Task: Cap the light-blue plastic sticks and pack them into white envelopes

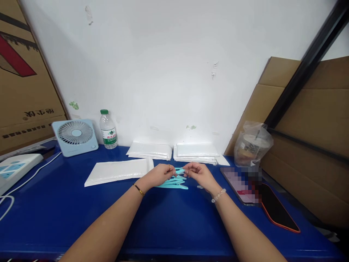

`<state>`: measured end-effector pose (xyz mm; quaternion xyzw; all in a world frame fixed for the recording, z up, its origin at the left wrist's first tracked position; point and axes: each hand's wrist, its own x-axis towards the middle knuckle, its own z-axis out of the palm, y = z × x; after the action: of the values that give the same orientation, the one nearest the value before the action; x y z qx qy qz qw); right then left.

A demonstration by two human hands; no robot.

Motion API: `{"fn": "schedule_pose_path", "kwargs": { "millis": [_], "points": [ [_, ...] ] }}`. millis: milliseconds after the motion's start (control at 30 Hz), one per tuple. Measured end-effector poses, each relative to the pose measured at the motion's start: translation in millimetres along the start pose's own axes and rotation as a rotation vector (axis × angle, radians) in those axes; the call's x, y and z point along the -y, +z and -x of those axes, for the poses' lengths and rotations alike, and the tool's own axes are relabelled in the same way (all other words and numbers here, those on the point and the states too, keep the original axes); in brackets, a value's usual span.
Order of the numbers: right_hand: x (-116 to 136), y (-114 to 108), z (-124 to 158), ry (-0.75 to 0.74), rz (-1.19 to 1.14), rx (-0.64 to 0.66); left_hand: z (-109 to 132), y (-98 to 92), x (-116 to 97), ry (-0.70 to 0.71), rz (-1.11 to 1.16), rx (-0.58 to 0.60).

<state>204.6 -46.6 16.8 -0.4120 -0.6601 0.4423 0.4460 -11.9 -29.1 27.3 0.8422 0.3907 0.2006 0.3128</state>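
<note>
Though apart, left hand [160, 175] opposite right hand [201, 175]; turquoise piece [180, 171] between.

both hands [159, 174] near each other (pinched), forearms [113, 216] angled inward

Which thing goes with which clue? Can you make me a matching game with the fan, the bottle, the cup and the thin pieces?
Things:
1. fan
2. bottle
3. cup
4. thin pieces

Clues:
A. inside a see-through bag
B. teal, at the left hand and right hand
C. pale blue, at the far left-hand side of the blue table
D. wearing a green cap

Pairs: 1-C, 2-D, 3-A, 4-B
</note>
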Motion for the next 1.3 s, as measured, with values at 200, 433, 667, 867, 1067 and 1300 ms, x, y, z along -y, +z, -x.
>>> {"fn": "schedule_pose_path", "kwargs": {
  "millis": [200, 433, 667, 867, 1067, 1300],
  "points": [
    [-23.1, -8.8, -10.9, 0.030, 0.103, -0.170, -4.3, -4.0, 11.7, 0.028, -0.255, -0.360],
    [-33.8, -21.4, -11.0, 0.007, 0.682, -0.236, -3.4, -4.0, 20.4, -0.030, -0.329, -0.074],
    [-39.8, -23.7, -7.7, 0.039, 0.843, -0.142, -3.1, 3.9, 15.4, -0.082, -0.232, 0.005],
    [-31.0, -24.0, -6.8, 0.044, 0.549, -0.190, -3.5, 3.7, 15.7, -0.088, -0.158, -0.004],
    [-11.3, -14.1, -4.7, 0.053, -0.006, -0.143, -2.9, -1.4, 7.7, -0.120, 0.011, -0.020],
    [-9.8, -0.7, -5.5, 0.059, -0.062, -0.127, -5.7, 2.3, 12.9, -0.107, 0.077, -0.036]
  ]
}}
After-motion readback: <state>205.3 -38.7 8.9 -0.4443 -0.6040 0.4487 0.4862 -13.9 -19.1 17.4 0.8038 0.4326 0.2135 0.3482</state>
